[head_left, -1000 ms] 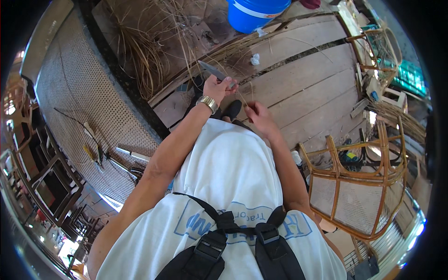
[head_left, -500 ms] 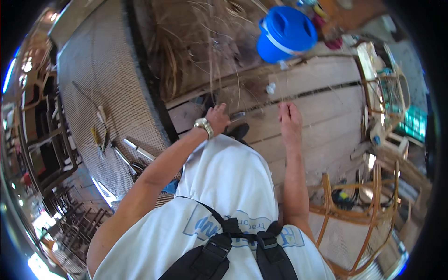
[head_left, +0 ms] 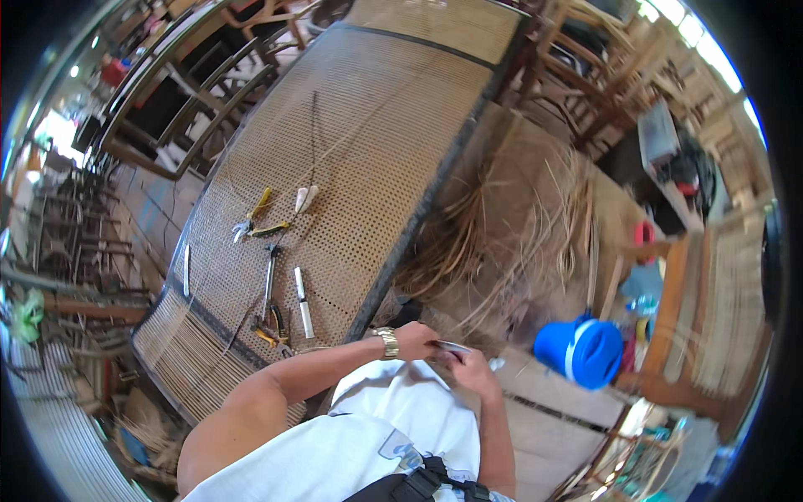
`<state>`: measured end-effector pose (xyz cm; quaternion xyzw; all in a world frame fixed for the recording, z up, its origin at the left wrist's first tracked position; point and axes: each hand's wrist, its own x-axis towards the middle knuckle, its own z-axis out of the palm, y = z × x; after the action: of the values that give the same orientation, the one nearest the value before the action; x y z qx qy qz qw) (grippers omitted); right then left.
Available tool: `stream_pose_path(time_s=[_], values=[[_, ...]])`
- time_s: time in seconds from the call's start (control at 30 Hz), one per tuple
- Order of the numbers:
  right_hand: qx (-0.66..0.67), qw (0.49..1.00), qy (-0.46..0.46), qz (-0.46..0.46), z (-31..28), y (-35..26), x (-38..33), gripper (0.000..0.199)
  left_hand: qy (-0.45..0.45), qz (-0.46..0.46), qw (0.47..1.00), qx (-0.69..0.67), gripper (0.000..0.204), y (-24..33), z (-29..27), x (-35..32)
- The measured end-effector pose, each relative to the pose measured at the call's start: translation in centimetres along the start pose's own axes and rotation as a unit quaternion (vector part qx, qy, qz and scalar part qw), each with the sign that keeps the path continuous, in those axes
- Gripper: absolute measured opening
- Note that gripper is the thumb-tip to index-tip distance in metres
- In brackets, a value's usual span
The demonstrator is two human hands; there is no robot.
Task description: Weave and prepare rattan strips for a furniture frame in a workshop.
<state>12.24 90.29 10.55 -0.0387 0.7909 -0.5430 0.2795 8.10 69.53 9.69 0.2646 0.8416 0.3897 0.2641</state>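
Note:
Over my lap, my left hand (head_left: 414,341), with a metal watch at the wrist, is closed on one end of a small flat greyish piece (head_left: 452,345). My right hand (head_left: 475,374) is closed at its other end; the fingers partly hide the piece and its kind is unclear. To the left lies a large dark-framed woven cane panel (head_left: 343,125). On it rest yellow-handled pliers (head_left: 255,219), a whitish lump (head_left: 307,198), a slim metal tool with a dark head (head_left: 269,280), a white pen (head_left: 303,303) and black-and-orange pliers (head_left: 274,326).
Bundles of loose cane strands (head_left: 468,226) lie on the floor beyond my hands. A blue lidded jug (head_left: 579,350) stands to the right, near a wooden frame with woven strands (head_left: 711,309). Wooden chair frames (head_left: 188,109) are stacked at the far left.
My view has swung left, showing more of the cane panel. My hands, apart before, have come together on the small flat piece.

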Motion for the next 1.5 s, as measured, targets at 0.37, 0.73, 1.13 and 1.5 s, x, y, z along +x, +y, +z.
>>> stream_pose_path(time_s=[0.37, 0.73, 1.13, 1.5], values=[[-0.321, 0.809, -0.492, 0.035, -15.1, -12.7, 25.0, 0.024, 0.184, -0.058, 0.98, 0.043, 0.019, -11.2, -19.0, -3.4], [-0.375, 0.86, -0.331, -0.104, -8.0, -9.7, 23.6, 0.014, 0.288, -0.091, 0.944, -0.134, 0.018, -4.5, -14.1, 4.4], [-0.436, 0.839, -0.313, -0.083, -4.1, -11.8, 25.5, 0.016, 0.116, -0.14, 0.976, -0.122, 0.033, -9.2, -15.4, 6.2], [-0.17, 0.927, -0.332, 0.047, -6.7, -11.7, 26.0, 0.029, 0.156, -0.056, 0.986, -0.035, 0.009, -12.3, -19.3, 4.4]])
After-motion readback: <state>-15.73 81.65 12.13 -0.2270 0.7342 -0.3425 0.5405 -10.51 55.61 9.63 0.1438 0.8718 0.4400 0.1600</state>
